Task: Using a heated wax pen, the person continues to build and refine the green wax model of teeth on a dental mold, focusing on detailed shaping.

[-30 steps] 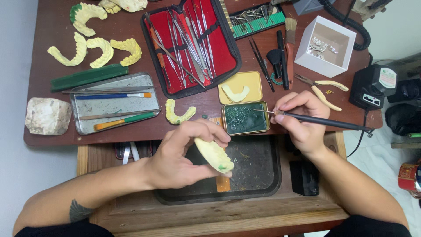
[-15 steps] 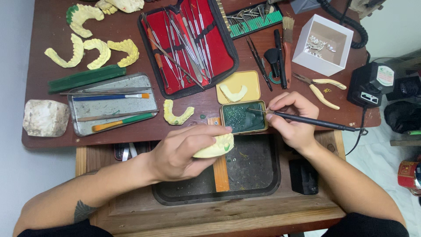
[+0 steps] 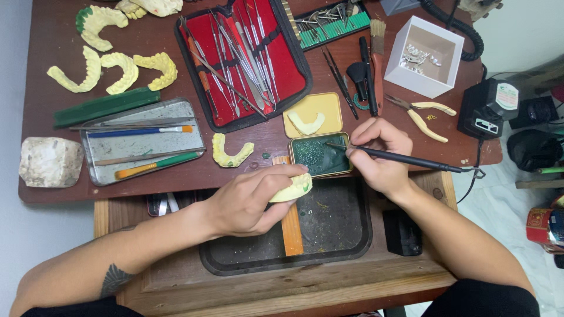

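Plaster block [image 3: 50, 161] sits at the bench's [image 3: 35, 70] far left edge; a metal tray [image 3: 141, 141] of brushes lies at its three o'clock. Left hand [image 3: 249, 202] has its fingers curled tight around a yellow dental cast [image 3: 294, 188], held over the dark drawer tray [image 3: 341, 235], long axis pointing toward two o'clock. Green wax tin [image 3: 319, 155] lies just at one o'clock of the cast, nearly touching. Right hand [image 3: 379, 155] pinches a black stylus [image 3: 405, 158] like a pen, tip dipped in the tin, shaft running toward three o'clock. Right hand is nearer the tin.
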